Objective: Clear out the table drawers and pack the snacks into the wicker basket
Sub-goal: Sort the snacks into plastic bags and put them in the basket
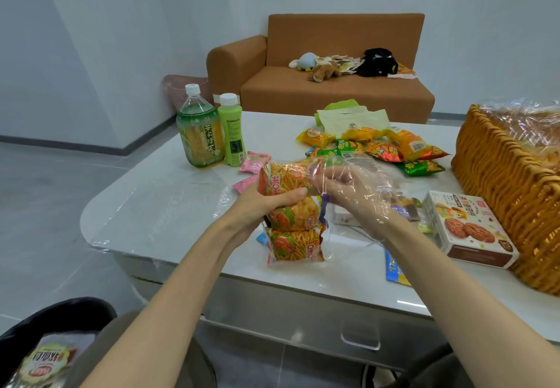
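Note:
A strip of joined orange snack-stick packets (292, 227) hangs over the white table (157, 199), partly inside a clear plastic bag (348, 169). My left hand (266, 205) grips the strip near its top packet. My right hand (348, 193) pinches the clear plastic bag just to the right of the strip's top. The wicker basket (509, 193) stands at the table's right edge, with crinkled clear plastic inside it. Several small yellow, green and orange snack bags (378, 145) lie behind my hands.
A cookie box (466, 230) lies beside the basket. A green tea bottle (200, 133) and a green drink bottle (231, 130) stand at the back left. Pink packets (253, 163) lie near them. A shut drawer handle (360, 340) shows below the table edge. A brown sofa (333, 84) is behind.

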